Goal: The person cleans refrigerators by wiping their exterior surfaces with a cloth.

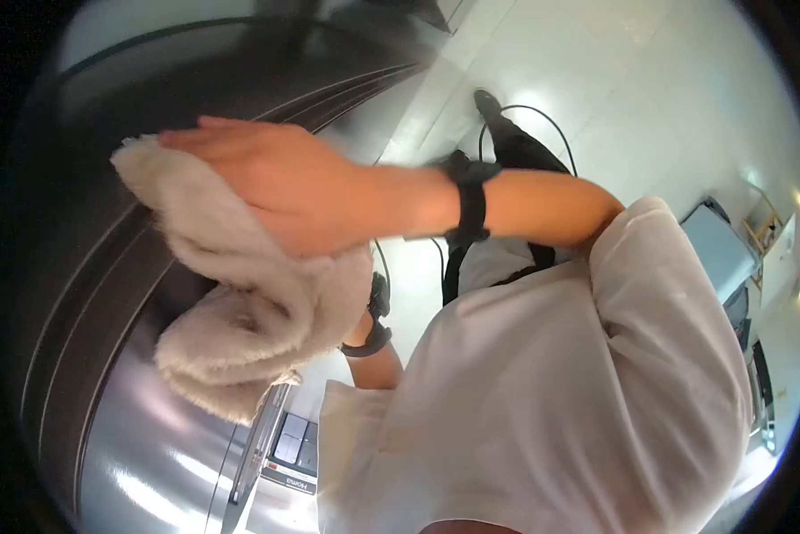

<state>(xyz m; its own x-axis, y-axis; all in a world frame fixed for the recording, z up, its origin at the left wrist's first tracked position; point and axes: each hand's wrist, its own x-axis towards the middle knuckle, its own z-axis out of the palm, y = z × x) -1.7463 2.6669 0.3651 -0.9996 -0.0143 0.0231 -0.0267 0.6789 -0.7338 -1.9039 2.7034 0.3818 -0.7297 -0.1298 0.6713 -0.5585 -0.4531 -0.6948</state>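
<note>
My right hand reaches across from the right, its back toward me and a black band on the wrist. Its fingers lie over a fluffy beige plush cloth and appear to grip its upper edge; the fingertips are partly hidden. The cloth is bunched into thick folds and hangs in front of a dark glossy panel. Below and behind the cloth, my left forearm shows, also with a black wrist band. The left hand itself is hidden by the cloth.
Dark curved trim runs along the left. A glossy silver panel stands below it, beside a label marked "Homa". A black cable loops over the pale floor. A grey-blue seat-like object is at right.
</note>
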